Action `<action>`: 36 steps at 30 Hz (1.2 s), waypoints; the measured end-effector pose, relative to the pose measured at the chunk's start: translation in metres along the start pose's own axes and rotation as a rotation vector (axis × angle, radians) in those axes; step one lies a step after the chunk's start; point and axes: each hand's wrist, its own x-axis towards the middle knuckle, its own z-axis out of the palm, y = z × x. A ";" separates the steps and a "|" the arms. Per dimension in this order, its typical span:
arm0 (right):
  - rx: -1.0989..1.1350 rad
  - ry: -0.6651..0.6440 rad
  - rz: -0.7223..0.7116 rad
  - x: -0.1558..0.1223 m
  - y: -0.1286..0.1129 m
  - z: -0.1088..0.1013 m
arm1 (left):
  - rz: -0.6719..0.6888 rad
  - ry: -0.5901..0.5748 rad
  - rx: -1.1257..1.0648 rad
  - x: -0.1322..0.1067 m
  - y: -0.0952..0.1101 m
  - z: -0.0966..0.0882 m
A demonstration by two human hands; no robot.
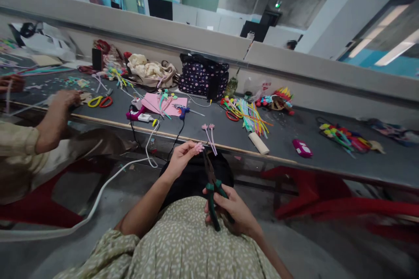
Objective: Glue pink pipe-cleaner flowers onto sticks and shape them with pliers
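Observation:
Between the fingertips of my left hand [183, 157] is a small pink pipe-cleaner flower [198, 148], held just off the table's front edge. My right hand [231, 207] is wrapped round the green handles of long-nose pliers [210, 172]. The pliers' tips point up towards the flower, close beside it; whether they touch it I cannot tell. On the table just beyond lie two pink pipe-cleaner flowers on stems [211, 137], side by side, their stem ends at the table edge.
A blue glue gun [182, 111] and pink paper [153, 101] lie ahead left, near a power strip [142, 116] with a trailing white cable [108, 183]. Colourful pipe cleaners [250, 115], a cream block [258, 143] and a magenta case [301, 148] lie right. A co-worker's arm [54, 122] is at left.

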 end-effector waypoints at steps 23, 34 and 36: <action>-0.053 0.077 -0.045 0.004 0.001 0.002 | 0.151 -0.071 0.169 -0.002 -0.001 -0.007; -0.024 0.036 -0.049 0.002 -0.001 -0.001 | -0.137 0.112 -0.129 0.005 -0.015 -0.004; -0.013 0.044 -0.050 0.002 -0.001 -0.001 | -0.221 0.135 -0.221 0.009 -0.017 -0.005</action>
